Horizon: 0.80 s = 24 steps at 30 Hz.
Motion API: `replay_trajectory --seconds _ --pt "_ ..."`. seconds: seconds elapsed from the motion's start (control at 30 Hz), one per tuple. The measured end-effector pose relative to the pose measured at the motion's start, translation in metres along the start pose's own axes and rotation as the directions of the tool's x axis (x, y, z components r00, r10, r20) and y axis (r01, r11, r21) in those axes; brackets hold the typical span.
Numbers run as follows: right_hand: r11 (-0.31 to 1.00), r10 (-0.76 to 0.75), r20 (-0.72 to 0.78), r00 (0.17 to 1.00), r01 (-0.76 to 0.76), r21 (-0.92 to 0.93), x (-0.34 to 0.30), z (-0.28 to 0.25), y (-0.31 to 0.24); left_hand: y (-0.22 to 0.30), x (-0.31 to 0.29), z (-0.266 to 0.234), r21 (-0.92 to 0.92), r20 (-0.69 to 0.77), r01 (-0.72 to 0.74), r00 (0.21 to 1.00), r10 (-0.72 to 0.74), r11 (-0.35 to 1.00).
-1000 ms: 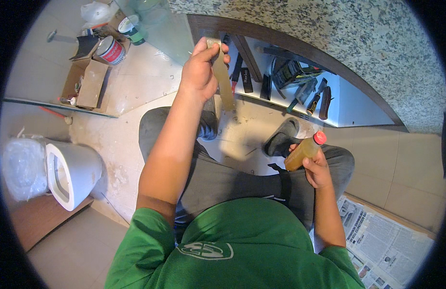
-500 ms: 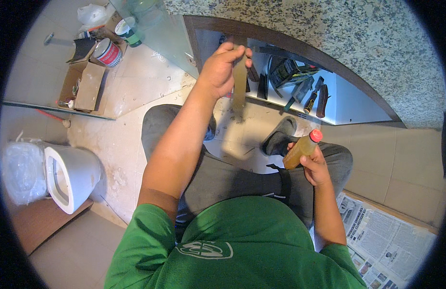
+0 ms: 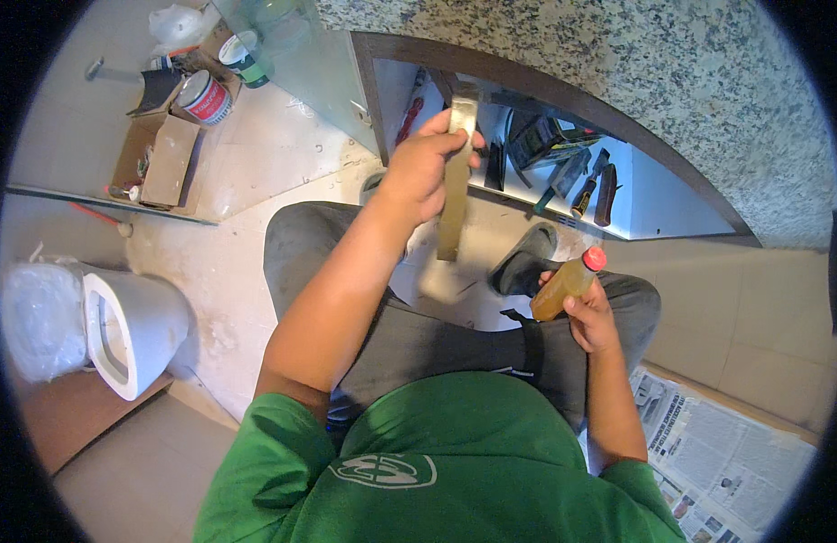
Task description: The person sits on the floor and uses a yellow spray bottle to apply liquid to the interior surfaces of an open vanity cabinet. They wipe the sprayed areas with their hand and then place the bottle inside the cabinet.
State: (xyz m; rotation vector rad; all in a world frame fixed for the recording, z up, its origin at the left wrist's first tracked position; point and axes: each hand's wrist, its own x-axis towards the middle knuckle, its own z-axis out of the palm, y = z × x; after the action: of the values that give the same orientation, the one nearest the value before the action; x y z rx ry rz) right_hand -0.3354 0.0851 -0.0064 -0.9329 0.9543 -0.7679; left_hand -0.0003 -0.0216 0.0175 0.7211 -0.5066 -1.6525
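Note:
My left hand, in front of the cabinet, is closed round a long flat brownish strip. A pale shiny end of it sticks up above my fingers and the rest hangs down over the floor; its material I cannot tell. Over my right knee, my right hand grips a small clear bottle by its body. The bottle has a red cap on, holds amber liquid and tilts to the upper right.
Knives and other tools lie in the open curved cabinet under a speckled stone counter. A glass panel stands at left, near a cardboard box, paint tins and a toilet. Newspaper covers the lower right.
My left hand has drawn the strip back toward me and lower, so its shiny upper end now shows clear of the cabinet's shadow. My right hand and the bottle have barely moved.

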Motion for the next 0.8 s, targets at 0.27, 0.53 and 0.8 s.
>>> replay_trajectory --seconds 0.27,0.53,0.8 --pt "1.0 -0.01 0.024 1.0 0.01 0.004 0.002 0.001 -0.001 0.027 0.003 -0.026 -0.052 -0.036 -0.172 0.985 0.17 0.984" --pt "1.0 -0.011 0.024 1.0 0.012 -0.005 0.001 -0.004 0.002 0.033 0.017 -0.022 -0.124 0.048 -0.189 0.979 0.196 0.974" --pt "1.0 0.005 0.016 1.0 -0.004 -0.024 -0.001 -0.005 0.0 -0.005 0.035 0.009 0.0 0.119 -0.096 0.988 0.096 0.995"
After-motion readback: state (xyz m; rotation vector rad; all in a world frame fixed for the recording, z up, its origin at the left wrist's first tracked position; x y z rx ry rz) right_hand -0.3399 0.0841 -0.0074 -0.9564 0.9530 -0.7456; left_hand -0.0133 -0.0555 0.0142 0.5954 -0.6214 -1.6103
